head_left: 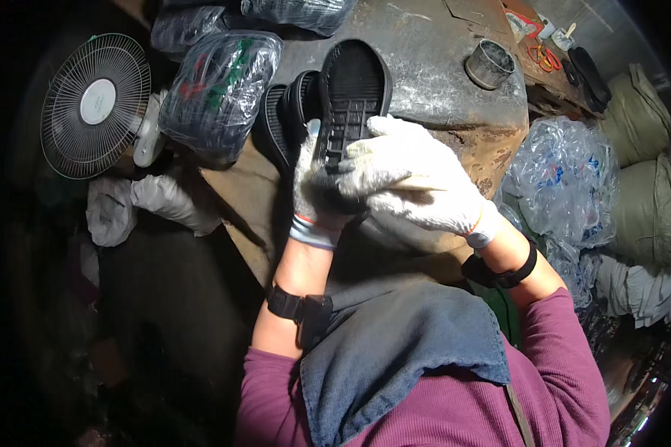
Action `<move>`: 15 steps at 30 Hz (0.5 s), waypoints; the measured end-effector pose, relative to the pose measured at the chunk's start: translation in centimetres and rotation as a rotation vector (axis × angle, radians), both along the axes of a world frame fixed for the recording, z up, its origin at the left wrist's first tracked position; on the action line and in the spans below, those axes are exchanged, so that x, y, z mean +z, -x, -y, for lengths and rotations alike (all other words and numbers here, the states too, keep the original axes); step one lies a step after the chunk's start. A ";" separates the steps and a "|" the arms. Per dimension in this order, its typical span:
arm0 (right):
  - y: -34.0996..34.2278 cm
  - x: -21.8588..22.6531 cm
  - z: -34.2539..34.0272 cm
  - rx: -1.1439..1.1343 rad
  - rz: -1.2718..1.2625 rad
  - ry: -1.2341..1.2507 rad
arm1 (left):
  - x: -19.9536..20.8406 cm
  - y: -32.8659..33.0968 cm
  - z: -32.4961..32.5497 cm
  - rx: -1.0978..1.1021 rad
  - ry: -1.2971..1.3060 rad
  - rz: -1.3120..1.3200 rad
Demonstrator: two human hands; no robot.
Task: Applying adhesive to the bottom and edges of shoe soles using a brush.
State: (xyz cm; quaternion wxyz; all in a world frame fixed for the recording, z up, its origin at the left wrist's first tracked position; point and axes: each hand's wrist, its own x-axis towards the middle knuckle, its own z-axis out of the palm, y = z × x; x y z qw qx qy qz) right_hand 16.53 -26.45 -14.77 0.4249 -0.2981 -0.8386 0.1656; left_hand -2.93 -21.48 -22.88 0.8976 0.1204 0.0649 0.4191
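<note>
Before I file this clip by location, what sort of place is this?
Probably a small workshop handling footwear parts, judging by the black shoe soles, the plastic-wrapped bundles and the stuffed sacks.

Left hand (304, 188) and right hand (425, 175) are both wearing off-white knitted fabric gloves (443, 182), greyish smudges showing, thin orange lines edging their pale cuffs (313, 234). Black fabric forearm straps (285, 304) are circling both arms, the left one carrying a black rectangular box (315, 320), the right a dark module partly hidden in shadow. Purple ribbed-knit long sleeves (564, 346) are matching the torso's top, which a faded dark-blue stitched-edge cloth (402, 350) is partly covering, a narrow grey-brown strap (520, 413) showing alongside.
</note>
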 end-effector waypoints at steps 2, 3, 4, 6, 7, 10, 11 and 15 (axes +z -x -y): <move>-0.3 0.6 0.7 0.062 0.010 0.071 | 1.6 0.4 -1.2 -0.303 0.111 0.403; -0.7 0.3 0.8 0.063 0.013 0.079 | 2.7 0.4 -1.0 -0.066 0.209 0.123; -1.0 0.4 1.0 0.104 0.014 0.075 | 2.6 0.6 -1.4 0.143 0.115 -0.069; -2.6 0.0 1.5 0.128 0.027 0.075 | 2.8 3.2 -2.4 -0.115 -0.154 -0.118; -3.4 -1.0 1.6 0.122 -0.052 0.233 | 3.4 3.4 -2.4 -0.154 -0.139 0.002; -1.1 -0.6 3.2 0.028 -0.453 0.789 | 4.4 5.5 -1.9 0.004 -0.139 -0.182; 0.2 0.5 3.4 -0.011 -0.556 0.895 | 3.7 5.8 -2.1 0.006 -0.142 -0.180; 2.8 0.0 2.7 -0.147 -0.418 0.615 | 1.1 6.3 -3.0 0.277 -0.940 -0.778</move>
